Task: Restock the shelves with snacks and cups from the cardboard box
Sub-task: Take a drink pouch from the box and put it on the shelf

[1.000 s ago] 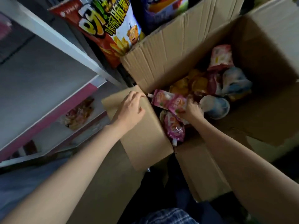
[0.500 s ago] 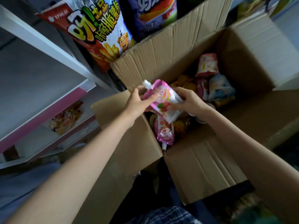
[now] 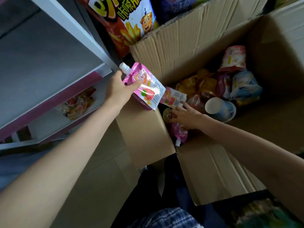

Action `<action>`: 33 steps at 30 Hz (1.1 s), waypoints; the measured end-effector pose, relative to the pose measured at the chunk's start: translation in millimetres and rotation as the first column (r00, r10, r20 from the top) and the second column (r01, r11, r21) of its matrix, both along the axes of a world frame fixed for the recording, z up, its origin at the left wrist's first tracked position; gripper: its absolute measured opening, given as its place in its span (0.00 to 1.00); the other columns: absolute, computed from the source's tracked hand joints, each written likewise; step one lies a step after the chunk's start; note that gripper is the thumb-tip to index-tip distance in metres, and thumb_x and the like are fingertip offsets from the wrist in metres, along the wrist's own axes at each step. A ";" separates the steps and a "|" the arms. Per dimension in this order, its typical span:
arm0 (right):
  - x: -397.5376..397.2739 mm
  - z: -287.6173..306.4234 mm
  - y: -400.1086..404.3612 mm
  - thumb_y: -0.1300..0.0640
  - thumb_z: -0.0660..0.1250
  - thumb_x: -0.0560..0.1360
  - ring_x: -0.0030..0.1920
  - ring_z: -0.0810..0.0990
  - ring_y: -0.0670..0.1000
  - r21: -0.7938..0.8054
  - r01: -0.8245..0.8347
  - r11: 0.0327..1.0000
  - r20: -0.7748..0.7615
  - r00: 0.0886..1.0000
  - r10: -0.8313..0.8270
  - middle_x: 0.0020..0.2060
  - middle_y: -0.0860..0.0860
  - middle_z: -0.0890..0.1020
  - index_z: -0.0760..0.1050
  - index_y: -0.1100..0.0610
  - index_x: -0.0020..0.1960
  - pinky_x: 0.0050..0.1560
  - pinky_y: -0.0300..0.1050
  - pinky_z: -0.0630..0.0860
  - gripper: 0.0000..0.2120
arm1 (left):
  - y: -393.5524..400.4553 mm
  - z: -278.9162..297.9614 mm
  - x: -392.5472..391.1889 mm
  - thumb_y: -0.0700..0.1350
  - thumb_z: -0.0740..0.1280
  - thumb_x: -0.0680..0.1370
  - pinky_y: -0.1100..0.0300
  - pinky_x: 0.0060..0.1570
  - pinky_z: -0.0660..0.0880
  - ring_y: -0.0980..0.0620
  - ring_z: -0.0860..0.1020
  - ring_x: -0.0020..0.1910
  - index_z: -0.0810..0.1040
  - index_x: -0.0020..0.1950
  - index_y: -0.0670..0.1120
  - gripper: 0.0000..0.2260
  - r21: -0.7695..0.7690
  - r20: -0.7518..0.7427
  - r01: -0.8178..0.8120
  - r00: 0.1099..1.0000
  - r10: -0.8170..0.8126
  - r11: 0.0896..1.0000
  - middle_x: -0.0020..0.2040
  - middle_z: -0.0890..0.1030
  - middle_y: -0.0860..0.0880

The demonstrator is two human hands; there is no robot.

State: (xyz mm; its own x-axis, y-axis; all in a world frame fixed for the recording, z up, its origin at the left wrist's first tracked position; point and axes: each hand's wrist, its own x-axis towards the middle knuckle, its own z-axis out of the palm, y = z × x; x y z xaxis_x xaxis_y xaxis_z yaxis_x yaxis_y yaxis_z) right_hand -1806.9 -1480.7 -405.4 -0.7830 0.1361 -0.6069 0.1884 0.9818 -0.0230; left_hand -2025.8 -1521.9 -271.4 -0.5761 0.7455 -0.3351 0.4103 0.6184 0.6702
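Cardboard box [image 3: 189, 46] sits open under the right hand [image 3: 185, 117], flaps splayed, well stocked with snacks. Shelving [image 3: 54, 76] runs off beyond the left hand [image 3: 118, 89], white boards with a pink edge strip, and its lower level holds a packet too blurred to name. A big red chip bag [image 3: 125, 25] stands past the left hand, against the box's far flap.

A second ago the left hand lay flat on the near flap while the right dug among the pouches. Half a second ago both hands held one pink spouted pouch [image 3: 143, 86] above the box. Now the left hand alone grips it near the cap, fingers curled round its upper body, clear of the box and close to the shelf edge. The right hand has dropped back inside, fingers spread and reaching at a second pink pouch [image 3: 172, 97] just beyond its fingertips; I cannot tell whether it has hold of anything yet. By my reckoning one pouch is on its way to the shelf and most of the stock remains unloaded.

A white-and-blue cup [image 3: 220, 107] lies on its side right of the right hand. Orange jelly cups [image 3: 202, 84] beyond it sit in shadow. A third pouch [image 3: 179, 134] is half covered by the right wrist.
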 end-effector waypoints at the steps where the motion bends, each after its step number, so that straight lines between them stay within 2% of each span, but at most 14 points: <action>1: -0.3 2.0 -0.5 0.52 0.60 0.78 0.73 0.54 0.59 0.026 -0.005 1.000 -0.021 1.000 0.006 0.72 0.56 0.58 0.58 0.48 0.74 0.72 0.61 0.50 0.25 | -0.9 1.2 -2.4 0.47 0.73 0.70 0.59 0.49 0.72 0.47 0.78 0.53 0.75 0.57 0.42 0.19 0.002 -0.008 0.003 1.000 -0.003 1.000 0.53 0.80 0.45; 3: 1.2 5.1 1.1 0.56 0.60 0.77 0.72 0.56 0.59 0.056 0.081 0.995 -0.141 0.987 -0.072 0.71 0.57 0.61 0.65 0.51 0.70 0.71 0.60 0.54 0.22 | -2.3 4.7 -7.2 0.47 0.73 0.70 0.57 0.47 0.72 0.47 0.79 0.51 0.75 0.56 0.42 0.18 -0.004 -0.057 0.049 0.997 -0.049 0.999 0.52 0.81 0.45; 5: 2.5 8.8 13.5 0.54 0.63 0.75 0.71 0.57 0.60 -0.003 0.311 0.950 -0.218 0.927 -0.304 0.70 0.57 0.61 0.67 0.51 0.69 0.70 0.58 0.54 0.23 | -3.4 10.0 -9.7 0.48 0.74 0.70 0.55 0.47 0.74 0.46 0.80 0.49 0.76 0.53 0.43 0.17 0.001 -0.101 0.105 0.989 -0.104 0.995 0.50 0.82 0.45; 8: -11.9 4.7 48.1 0.45 0.69 0.71 0.69 0.55 0.62 -0.219 0.651 0.727 -0.093 0.727 -0.680 0.69 0.59 0.58 0.67 0.52 0.69 0.70 0.58 0.53 0.29 | -4.4 13.0 -14.3 0.49 0.74 0.69 0.47 0.47 0.77 0.45 0.81 0.47 0.76 0.51 0.44 0.16 -0.004 -0.154 0.139 0.979 -0.138 0.990 0.48 0.83 0.44; 12: -42.0 -29.7 78.3 0.46 0.69 0.72 0.67 0.63 0.61 -0.356 0.670 0.651 0.164 0.731 -0.662 0.67 0.61 0.66 0.66 0.58 0.70 0.63 0.50 0.66 0.31 | -6.8 14.0 -22.1 0.51 0.75 0.66 0.45 0.47 0.78 0.47 0.82 0.45 0.77 0.52 0.44 0.18 -0.019 -0.143 0.159 0.977 -0.160 0.987 0.46 0.83 0.46; 15: -41.7 -42.6 81.6 0.47 0.71 0.71 0.63 0.72 0.58 -0.429 0.745 0.510 0.255 0.642 -0.723 0.64 0.59 0.72 0.63 0.59 0.72 0.58 0.46 0.70 0.35 | -7.1 11.2 -27.0 0.49 0.75 0.68 0.44 0.49 0.78 0.48 0.82 0.47 0.76 0.54 0.43 0.19 -0.029 -0.114 0.152 0.981 -0.154 0.988 0.49 0.83 0.45; 17: -36.6 -43.4 72.9 0.47 0.72 0.70 0.63 0.72 0.58 -0.442 0.747 0.497 0.230 0.630 -0.742 0.65 0.59 0.71 0.61 0.58 0.73 0.59 0.46 0.70 0.38 | -8.1 9.8 -29.1 0.48 0.75 0.68 0.45 0.50 0.78 0.47 0.81 0.48 0.76 0.55 0.42 0.19 -0.023 -0.094 0.124 0.988 -0.126 0.992 0.50 0.82 0.44; 19: -31.3 -43.6 59.2 0.45 0.71 0.70 0.60 0.73 0.60 -0.399 0.729 0.556 0.122 0.643 -0.756 0.64 0.60 0.71 0.59 0.55 0.74 0.56 0.47 0.72 0.38 | -10.3 11.1 -28.5 0.50 0.75 0.67 0.45 0.49 0.78 0.48 0.81 0.48 0.76 0.54 0.42 0.20 -0.029 -0.095 0.107 0.989 -0.110 0.994 0.50 0.82 0.45; 21: -27.1 -37.4 43.6 0.44 0.69 0.71 0.57 0.74 0.64 -0.344 0.730 0.590 0.002 0.629 -0.777 0.61 0.61 0.69 0.60 0.53 0.73 0.54 0.51 0.74 0.35 | -12.0 11.4 -27.1 0.50 0.75 0.67 0.46 0.49 0.78 0.48 0.81 0.47 0.76 0.54 0.43 0.20 -0.038 -0.108 0.114 0.987 -0.117 0.993 0.49 0.82 0.46; 24: -19.1 -14.1 21.5 0.48 0.65 0.74 0.55 0.74 0.65 -0.297 0.781 0.549 -0.098 0.547 -0.831 0.59 0.61 0.68 0.65 0.56 0.70 0.53 0.54 0.73 0.27 | -12.8 13.3 -24.4 0.49 0.75 0.69 0.50 0.46 0.77 0.48 0.80 0.45 0.76 0.54 0.45 0.17 -0.038 -0.133 0.140 0.981 -0.144 0.989 0.49 0.82 0.46; 26: -9.8 6.7 12.4 0.48 0.67 0.73 0.53 0.75 0.63 -0.323 0.828 0.458 -0.131 0.440 -0.888 0.57 0.60 0.71 0.69 0.58 0.65 0.51 0.53 0.72 0.25 | -14.1 17.8 -22.4 0.48 0.74 0.69 0.51 0.47 0.76 0.47 0.79 0.46 0.76 0.55 0.44 0.17 -0.040 -0.156 0.166 0.973 -0.170 0.985 0.50 0.81 0.46; 29: 5.3 48.6 7.0 0.48 0.72 0.69 0.51 0.76 0.58 -0.470 0.851 0.233 -0.177 0.168 -0.970 0.53 0.58 0.77 0.75 0.59 0.56 0.45 0.47 0.70 0.21 | -22.9 31.3 -19.6 0.48 0.73 0.70 0.51 0.48 0.76 0.48 0.78 0.48 0.75 0.57 0.45 0.18 -0.041 -0.211 0.221 0.951 -0.225 0.974 0.51 0.80 0.48; 31: 13.8 84.6 3.4 0.49 0.74 0.67 0.51 0.78 0.57 -0.579 0.808 0.109 -0.190 -0.004 -0.982 0.51 0.56 0.81 0.78 0.58 0.53 0.47 0.48 0.73 0.19 | -35.8 42.6 -22.5 0.49 0.72 0.71 0.56 0.42 0.74 0.51 0.77 0.47 0.74 0.59 0.46 0.19 -0.053 -0.225 0.259 0.938 -0.264 0.964 0.50 0.78 0.51; 33: 16.5 127.1 -5.0 0.51 0.75 0.67 0.50 0.81 0.54 -0.707 0.705 0.061 -0.191 -0.107 -0.976 0.49 0.54 0.83 0.79 0.54 0.50 0.52 0.52 0.77 0.14 | -51.5 56.1 -31.3 0.49 0.73 0.71 0.55 0.43 0.75 0.51 0.77 0.49 0.74 0.60 0.46 0.20 -0.041 -0.198 0.301 0.932 -0.303 0.953 0.50 0.78 0.51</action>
